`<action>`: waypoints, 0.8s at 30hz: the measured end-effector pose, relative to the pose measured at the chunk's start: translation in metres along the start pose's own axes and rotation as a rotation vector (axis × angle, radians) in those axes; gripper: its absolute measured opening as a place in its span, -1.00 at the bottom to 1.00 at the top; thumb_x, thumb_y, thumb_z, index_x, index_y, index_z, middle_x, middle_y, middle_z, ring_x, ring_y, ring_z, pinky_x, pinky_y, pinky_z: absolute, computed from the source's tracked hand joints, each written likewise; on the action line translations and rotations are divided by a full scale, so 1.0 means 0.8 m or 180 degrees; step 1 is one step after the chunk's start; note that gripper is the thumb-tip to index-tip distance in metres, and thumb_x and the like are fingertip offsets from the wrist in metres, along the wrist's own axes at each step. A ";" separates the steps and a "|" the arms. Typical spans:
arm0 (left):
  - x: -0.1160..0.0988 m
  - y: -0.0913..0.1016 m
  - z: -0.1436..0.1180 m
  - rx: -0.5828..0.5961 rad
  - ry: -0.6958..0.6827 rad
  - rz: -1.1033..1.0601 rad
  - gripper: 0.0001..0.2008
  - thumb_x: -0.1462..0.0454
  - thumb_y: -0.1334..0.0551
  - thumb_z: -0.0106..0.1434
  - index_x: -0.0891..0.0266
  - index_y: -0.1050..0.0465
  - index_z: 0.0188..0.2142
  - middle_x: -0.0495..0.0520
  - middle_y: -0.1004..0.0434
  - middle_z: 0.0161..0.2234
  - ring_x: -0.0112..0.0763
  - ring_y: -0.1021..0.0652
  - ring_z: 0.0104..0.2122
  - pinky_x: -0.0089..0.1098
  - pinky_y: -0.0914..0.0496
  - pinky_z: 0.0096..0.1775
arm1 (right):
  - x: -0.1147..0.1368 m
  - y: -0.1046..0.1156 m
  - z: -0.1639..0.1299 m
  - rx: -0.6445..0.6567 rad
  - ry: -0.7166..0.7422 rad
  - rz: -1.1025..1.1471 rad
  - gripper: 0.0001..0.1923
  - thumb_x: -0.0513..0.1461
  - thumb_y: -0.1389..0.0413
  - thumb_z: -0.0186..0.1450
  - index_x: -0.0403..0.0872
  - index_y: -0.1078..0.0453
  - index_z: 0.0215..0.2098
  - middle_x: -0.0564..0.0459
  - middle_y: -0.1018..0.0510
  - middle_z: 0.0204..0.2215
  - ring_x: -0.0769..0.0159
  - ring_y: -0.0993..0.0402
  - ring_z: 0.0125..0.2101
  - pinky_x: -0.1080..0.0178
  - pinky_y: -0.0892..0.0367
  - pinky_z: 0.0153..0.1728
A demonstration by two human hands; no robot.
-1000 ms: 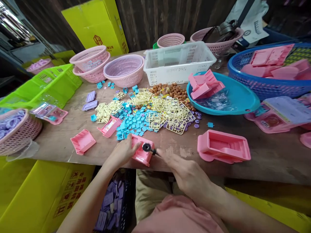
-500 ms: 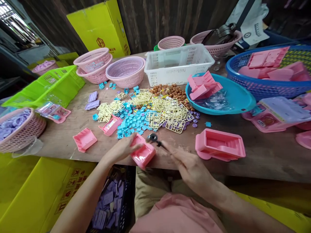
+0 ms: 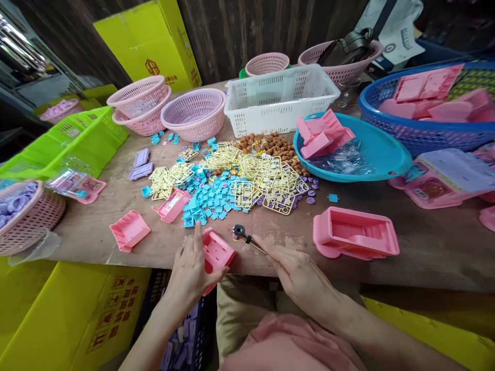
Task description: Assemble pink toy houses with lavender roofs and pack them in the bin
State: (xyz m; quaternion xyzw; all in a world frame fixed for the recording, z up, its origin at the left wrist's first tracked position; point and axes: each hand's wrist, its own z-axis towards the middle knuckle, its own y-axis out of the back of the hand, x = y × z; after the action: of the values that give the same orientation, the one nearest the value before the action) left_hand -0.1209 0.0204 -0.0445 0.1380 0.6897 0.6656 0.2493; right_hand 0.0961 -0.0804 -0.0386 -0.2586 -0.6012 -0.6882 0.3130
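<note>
My left hand point(image 3: 192, 265) grips a pink plastic shell point(image 3: 217, 251) at the table's front edge, thumb on its near right corner and index finger stretched along its far left side. A rectangular recess with small holes faces up. In my right hand point(image 3: 305, 273) is a small hammer point(image 3: 245, 237), its round dark head in the air just right of the shell, apart from it. Left of my left hand lie an open pink box part point(image 3: 130, 230) and a pink tray part point(image 3: 174, 204). A larger pink housing point(image 3: 356, 234) rests to the right.
Blue pieces point(image 3: 216, 196), cream sprue frames point(image 3: 266, 178) and brown pieces point(image 3: 273, 147) are heaped mid-table. Behind stand a white basket point(image 3: 278, 108) and pink baskets point(image 3: 193, 113). A turquoise basin point(image 3: 381, 149) and a blue basket point(image 3: 410, 136) with pink parts are at right.
The pink shell has been turned and shifted left and nearer, now with its holed recess showing. My left hand has changed its hold. The hammer has moved away from the shell.
</note>
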 end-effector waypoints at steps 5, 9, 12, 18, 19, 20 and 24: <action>0.021 0.011 0.005 0.0168 -0.0366 -0.0065 0.08 0.11 -0.28 -0.03 0.28 0.46 0.26 0.37 -0.24 0.12 0.04 -0.39 0.03 -0.04 -0.27 0.00 | 0.021 -0.006 0.008 -0.0222 0.0589 -0.0005 -0.42 -0.42 0.20 0.28 -0.04 -0.04 0.25 -0.09 -0.54 -0.15 0.22 -0.53 -0.20 0.18 -0.46 -0.17; 0.024 0.009 0.006 0.0158 -0.0477 0.0032 0.06 0.09 -0.28 -0.04 0.28 0.41 0.25 0.39 -0.20 0.14 0.02 -0.36 0.07 -0.02 -0.22 0.05 | 0.017 -0.016 0.010 0.0235 0.0421 -0.0250 -0.41 -0.46 0.20 0.23 -0.10 -0.13 0.22 -0.12 -0.54 -0.14 0.19 -0.55 -0.26 0.13 -0.48 -0.23; 0.021 0.001 0.004 0.0123 -0.0497 0.0127 0.04 0.11 -0.29 -0.06 0.29 0.36 0.23 0.40 -0.18 0.14 0.04 -0.32 0.10 0.05 -0.12 0.10 | 0.018 -0.019 0.020 0.0060 0.0411 -0.0100 -0.40 -0.44 0.22 0.25 -0.10 -0.05 0.25 -0.12 -0.53 -0.13 0.24 -0.54 -0.26 0.17 -0.47 -0.22; 0.018 0.006 0.005 0.0236 -0.0247 -0.0073 0.04 0.14 -0.31 -0.10 0.29 0.32 0.22 0.43 -0.17 0.15 0.14 -0.25 0.13 0.23 0.05 0.12 | 0.019 -0.030 0.040 0.0376 0.0441 0.0001 -0.33 -0.45 0.16 0.19 0.01 -0.03 0.26 -0.03 -0.54 -0.11 0.25 -0.53 -0.23 0.18 -0.45 -0.21; 0.018 0.011 0.003 0.0260 -0.0267 -0.0236 0.01 0.16 -0.30 -0.09 0.27 0.31 0.22 0.41 -0.17 0.15 0.13 -0.26 0.13 0.24 0.08 0.12 | 0.019 -0.025 0.039 0.0359 0.0387 0.0110 -0.37 -0.43 0.17 0.22 0.00 -0.04 0.25 -0.02 -0.54 -0.11 0.26 -0.53 -0.22 0.18 -0.45 -0.21; 0.018 0.017 0.001 0.0273 -0.0304 -0.0468 -0.03 0.18 -0.29 -0.07 0.24 0.29 0.22 0.39 -0.18 0.15 0.10 -0.28 0.12 0.23 0.09 0.13 | 0.019 -0.016 0.037 0.0254 0.0347 0.0216 -0.41 -0.41 0.18 0.26 0.00 -0.05 0.25 -0.01 -0.53 -0.09 0.27 -0.52 -0.21 0.20 -0.45 -0.21; 0.018 0.033 -0.014 0.0325 -0.0312 -0.1486 -0.11 0.21 -0.26 -0.01 0.13 0.24 0.21 0.29 -0.18 0.15 -0.04 -0.31 0.11 0.00 -0.15 0.12 | 0.017 0.046 0.015 -0.0797 0.0007 0.0050 -0.53 -0.25 0.14 0.34 0.07 -0.13 0.21 0.06 -0.52 -0.06 0.28 -0.53 -0.25 0.28 -0.44 -0.28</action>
State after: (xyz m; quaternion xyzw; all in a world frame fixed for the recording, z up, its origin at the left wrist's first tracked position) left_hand -0.1425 0.0206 -0.0210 0.0194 0.7228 0.5467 0.4223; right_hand 0.1146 -0.0732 -0.0024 -0.2997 -0.5082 -0.7557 0.2844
